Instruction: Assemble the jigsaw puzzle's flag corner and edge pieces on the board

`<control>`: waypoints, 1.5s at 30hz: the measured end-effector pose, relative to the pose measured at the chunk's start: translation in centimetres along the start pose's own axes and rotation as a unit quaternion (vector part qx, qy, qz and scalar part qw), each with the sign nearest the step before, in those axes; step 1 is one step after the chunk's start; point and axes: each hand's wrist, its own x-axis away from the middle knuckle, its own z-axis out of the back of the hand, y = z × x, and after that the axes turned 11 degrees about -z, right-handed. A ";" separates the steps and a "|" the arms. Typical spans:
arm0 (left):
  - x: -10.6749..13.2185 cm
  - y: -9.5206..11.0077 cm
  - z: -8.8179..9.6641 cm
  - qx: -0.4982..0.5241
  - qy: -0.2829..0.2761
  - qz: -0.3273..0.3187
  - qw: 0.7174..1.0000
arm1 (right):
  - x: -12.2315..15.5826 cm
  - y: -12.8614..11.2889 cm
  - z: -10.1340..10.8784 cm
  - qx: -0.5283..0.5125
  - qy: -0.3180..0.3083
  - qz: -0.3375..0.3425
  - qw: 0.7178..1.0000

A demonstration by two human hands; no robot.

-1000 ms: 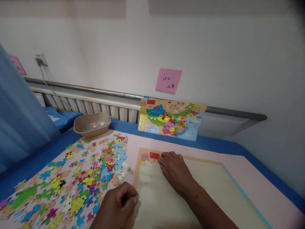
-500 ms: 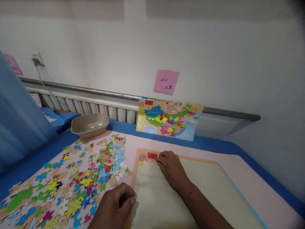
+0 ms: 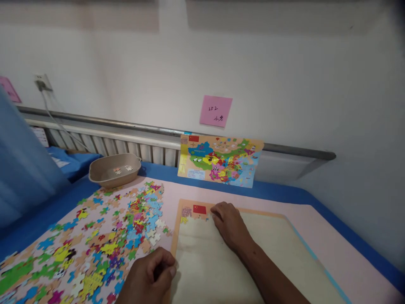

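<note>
The wooden puzzle board point(image 3: 234, 253) lies before me with a tan rim on its left and top and a blue stripe on its right. A few joined pieces fill its top left corner, among them a red flag section point(image 3: 199, 210). My right hand point(image 3: 228, 223) is on the board just right of the flag, fingers bent and closed; whatever is under the fingertips is hidden. At the board's left rim my left hand point(image 3: 152, 272) is curled, thumb against forefinger, and I cannot see anything held. Many loose puzzle pieces point(image 3: 109, 249) spread over the left side.
A beige basin point(image 3: 114, 181) with several pieces inside stands at the back left. Against the wall rail point(image 3: 297, 150) leans a printed map picture point(image 3: 220, 160). Pink notes point(image 3: 215, 110) are on the wall. A blue curtain point(image 3: 25, 164) hangs at the left.
My right hand has shifted slightly right, away from the flag section, so more of the flag's right edge shows. My left hand stays by the board's rim. The view has turned slightly.
</note>
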 end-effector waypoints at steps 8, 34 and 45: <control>0.0 0.2 0.4 -0.009 -0.014 0.000 1.000 | 0.1 -1.0 0.0 -0.008 -0.006 0.006 1.000; -0.4 -1.0 -1.2 -0.434 0.020 -0.465 0.771 | -0.1 -1.6 -0.3 -0.030 -0.008 -0.012 0.999; -0.6 -0.8 -1.4 -0.457 0.043 -0.492 0.740 | -0.1 -1.2 0.1 -0.049 -0.022 -0.008 0.998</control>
